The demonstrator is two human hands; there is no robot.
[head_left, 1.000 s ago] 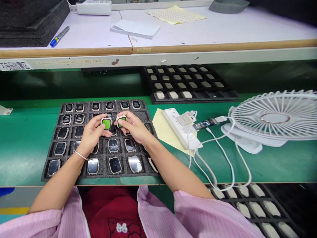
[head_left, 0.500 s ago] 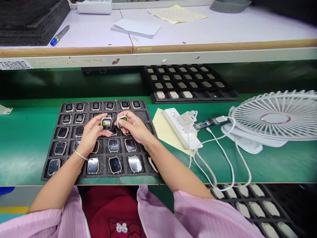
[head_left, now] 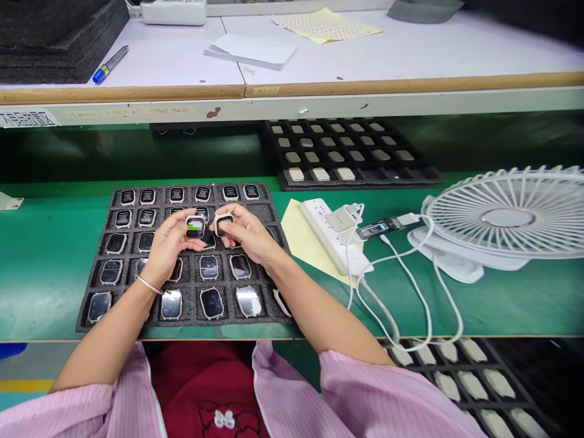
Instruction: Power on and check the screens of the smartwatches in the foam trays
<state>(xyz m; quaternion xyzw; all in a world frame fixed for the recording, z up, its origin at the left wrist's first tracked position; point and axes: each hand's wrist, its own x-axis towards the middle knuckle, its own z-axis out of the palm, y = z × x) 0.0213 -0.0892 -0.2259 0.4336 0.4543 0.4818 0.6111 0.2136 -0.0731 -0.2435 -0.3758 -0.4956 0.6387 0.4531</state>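
Note:
A black foam tray (head_left: 95,286) lies on the green bench, its pockets filled with several small square smartwatch bodies. My left hand (head_left: 168,248) is closed on one watch body (head_left: 195,227) whose lit screen shows a white and green band. My right hand (head_left: 249,234) is closed on a second watch body (head_left: 223,224) with a dark screen. Both hands hover just above the middle of the tray, the two watches side by side and nearly touching.
A white power strip (head_left: 328,237) with plugs and white cables lies right of the tray on a yellow sheet (head_left: 296,234). A white fan (head_left: 506,216) lies at the right. Another tray of pale parts (head_left: 342,152) sits behind. The upper shelf holds a marker (head_left: 109,66) and papers (head_left: 249,52).
Both watch screens were bright green a second ago. The left one now shows only a partial green band and the right one has gone dark. The hands have barely moved.

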